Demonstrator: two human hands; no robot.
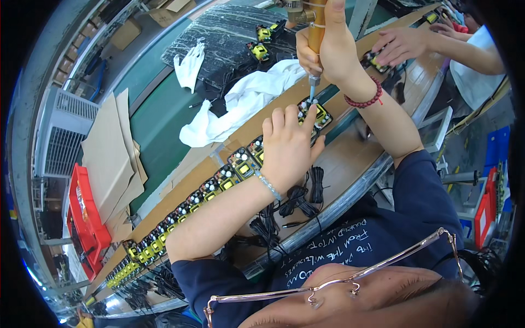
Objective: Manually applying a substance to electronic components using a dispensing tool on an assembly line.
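Note:
My right hand (334, 52) is wrapped round an upright gold dispensing gun (316, 38). Its thin pale-blue nozzle points down at a small circuit board (320, 113) with yellow and white parts. My left hand (287, 142) lies across the row of boards with its fingers stretched out. The index fingertip is close beside the nozzle tip, and the thumb extends along the near side of that board. From under my left hand, a long row of similar circuit boards (240, 164) runs toward the lower left. The left palm hides part of the row.
Bundled black cables (298, 199) lie along the bench's near side. Across it are a crumpled white cloth (246, 95), a white glove (190, 66) and two loose boards (259, 51). Cardboard sheets (112, 153) and a red bin (87, 213) stand left. Another person's hand (396, 46) touches a board at right.

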